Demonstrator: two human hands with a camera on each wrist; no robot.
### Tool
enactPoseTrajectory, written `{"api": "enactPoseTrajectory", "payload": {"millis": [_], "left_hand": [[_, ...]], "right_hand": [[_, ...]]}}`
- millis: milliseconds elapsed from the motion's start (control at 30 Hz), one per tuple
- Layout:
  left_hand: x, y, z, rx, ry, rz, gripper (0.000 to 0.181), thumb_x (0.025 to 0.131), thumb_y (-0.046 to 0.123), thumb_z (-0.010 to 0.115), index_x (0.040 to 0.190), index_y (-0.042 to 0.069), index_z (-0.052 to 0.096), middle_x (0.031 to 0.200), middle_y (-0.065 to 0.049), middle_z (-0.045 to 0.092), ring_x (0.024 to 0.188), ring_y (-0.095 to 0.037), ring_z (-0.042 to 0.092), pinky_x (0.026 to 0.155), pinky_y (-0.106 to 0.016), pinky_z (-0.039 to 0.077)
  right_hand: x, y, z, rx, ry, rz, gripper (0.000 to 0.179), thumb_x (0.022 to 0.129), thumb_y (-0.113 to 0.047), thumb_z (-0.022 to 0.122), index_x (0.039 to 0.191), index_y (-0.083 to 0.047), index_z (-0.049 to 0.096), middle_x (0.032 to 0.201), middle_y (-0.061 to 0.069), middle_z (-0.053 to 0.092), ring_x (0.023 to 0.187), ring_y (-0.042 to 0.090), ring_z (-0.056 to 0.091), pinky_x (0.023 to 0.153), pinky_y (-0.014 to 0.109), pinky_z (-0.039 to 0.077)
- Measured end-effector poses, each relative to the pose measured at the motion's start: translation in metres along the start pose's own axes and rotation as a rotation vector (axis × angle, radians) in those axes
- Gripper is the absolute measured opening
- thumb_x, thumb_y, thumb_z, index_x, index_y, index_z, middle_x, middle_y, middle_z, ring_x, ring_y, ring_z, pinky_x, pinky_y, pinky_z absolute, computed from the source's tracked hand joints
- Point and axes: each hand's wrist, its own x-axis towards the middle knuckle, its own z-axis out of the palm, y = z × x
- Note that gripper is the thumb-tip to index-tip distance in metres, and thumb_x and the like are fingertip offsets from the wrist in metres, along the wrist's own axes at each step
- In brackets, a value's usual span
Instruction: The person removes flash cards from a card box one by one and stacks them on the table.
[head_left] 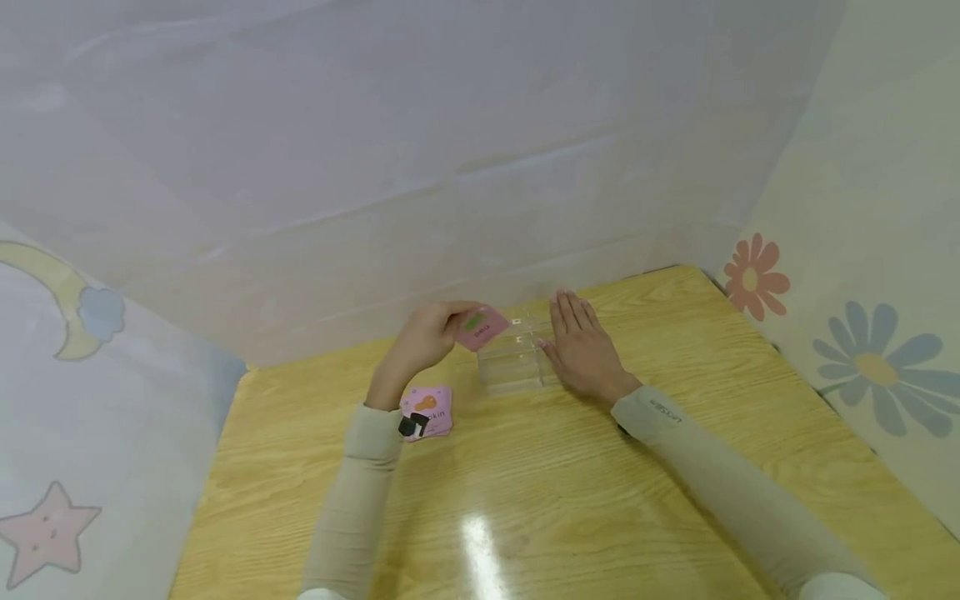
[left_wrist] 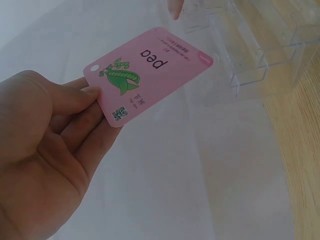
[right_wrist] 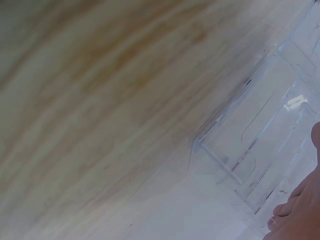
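Observation:
Between thumb and fingers my left hand [head_left: 426,337] pinches one corner of a pink flash card [left_wrist: 145,75]. The card shows a green pea pod and the word "pea". It is held up at the left of a clear plastic stepped rack [head_left: 510,372], overlapping the rack's upper left in the head view. My right hand [head_left: 585,350] lies with straight fingers along the rack's right side, thumb at its edge. In the right wrist view, the rack's transparent tiers [right_wrist: 265,145] rise beside the fingers. No card shows in the visible slots.
A stack of pink cards [head_left: 438,402], its top one ending in "kin", lies on the wooden table [head_left: 555,492] by the left wrist, partly covered by a black wrist device [head_left: 412,426]. A pale cloth wall [head_left: 420,167] stands behind the table; printed walls flank it.

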Motion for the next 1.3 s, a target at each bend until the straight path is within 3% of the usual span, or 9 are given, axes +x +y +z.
{"api": "enactPoseTrajectory", "payload": {"millis": [300,600,700,800,900,1100,1200,1300], "left_hand": [[-0.009,-0.014,-0.012,-0.111,-0.018,-0.002,0.03,0.101,0.008,0.051,0.127,0.011,0.067,0.12,-0.006,0.071,0.082,-0.017,0.058,0.073,-0.027,0.048],[-0.022,-0.024,-0.013,-0.152,-0.06,-0.079,0.032,0.102,0.009,0.049,0.13,0.008,0.064,0.126,-0.009,0.069,0.086,-0.013,0.061,0.077,-0.026,0.051],[-0.027,-0.028,-0.012,-0.161,-0.064,-0.1,0.033,0.102,0.008,0.048,0.131,0.007,0.063,0.126,-0.01,0.068,0.074,-0.011,0.056,0.072,-0.025,0.048],[-0.031,-0.032,-0.011,-0.177,-0.069,-0.116,0.034,0.101,0.007,0.047,0.132,0.005,0.063,0.125,-0.01,0.068,0.059,-0.01,0.041,0.062,-0.023,0.042],[-0.034,-0.036,-0.012,-0.203,-0.082,-0.127,0.034,0.101,0.006,0.048,0.131,0.005,0.063,0.124,-0.01,0.069,0.056,-0.009,0.036,0.059,-0.022,0.039],[-0.043,-0.044,-0.015,-0.256,-0.108,-0.159,0.033,0.101,0.006,0.049,0.13,0.007,0.064,0.124,-0.009,0.069,0.079,-0.015,0.06,0.075,-0.026,0.05],[-0.047,-0.048,-0.015,-0.27,-0.12,-0.177,0.033,0.101,0.006,0.049,0.129,0.007,0.065,0.125,-0.009,0.069,0.085,-0.015,0.062,0.077,-0.026,0.051],[-0.051,-0.051,-0.014,-0.284,-0.133,-0.197,0.033,0.101,0.004,0.048,0.129,0.008,0.065,0.125,-0.01,0.069,0.079,-0.015,0.059,0.074,-0.025,0.049]], "right_hand": [[0.002,0.002,-0.003,0.0,0.01,-0.015,0.075,0.105,-0.043,0.036,0.155,0.007,0.012,0.164,0.026,0.01,0.154,0.039,0.009,0.127,0.052,0.008],[0.0,0.006,-0.003,0.011,-0.024,0.002,0.077,0.106,-0.047,0.029,0.156,0.003,0.001,0.165,0.019,-0.009,0.155,0.038,0.003,0.128,0.051,0.003],[-0.001,0.006,-0.003,0.022,-0.027,0.0,0.077,0.106,-0.047,0.029,0.156,0.003,0.001,0.165,0.021,-0.005,0.154,0.039,0.004,0.128,0.051,0.003],[-0.001,0.006,-0.003,0.016,-0.024,-0.001,0.077,0.106,-0.047,0.03,0.156,0.003,0.002,0.165,0.023,0.001,0.154,0.039,0.005,0.128,0.051,0.004],[0.0,0.006,-0.003,0.001,-0.021,0.002,0.077,0.105,-0.047,0.03,0.156,0.004,0.004,0.165,0.023,0.003,0.155,0.038,0.005,0.128,0.051,0.005],[0.001,0.004,-0.006,0.02,-0.031,0.005,0.076,0.105,-0.046,0.032,0.156,0.004,0.005,0.165,0.021,-0.003,0.155,0.036,0.001,0.128,0.051,0.004],[0.0,0.003,-0.007,0.029,-0.039,0.008,0.076,0.106,-0.046,0.031,0.156,0.004,0.005,0.165,0.018,-0.009,0.155,0.037,0.002,0.128,0.051,0.003],[0.001,0.003,-0.007,0.022,-0.033,0.011,0.076,0.105,-0.048,0.031,0.156,0.005,0.008,0.165,0.017,-0.009,0.155,0.038,0.004,0.128,0.051,0.003]]}}
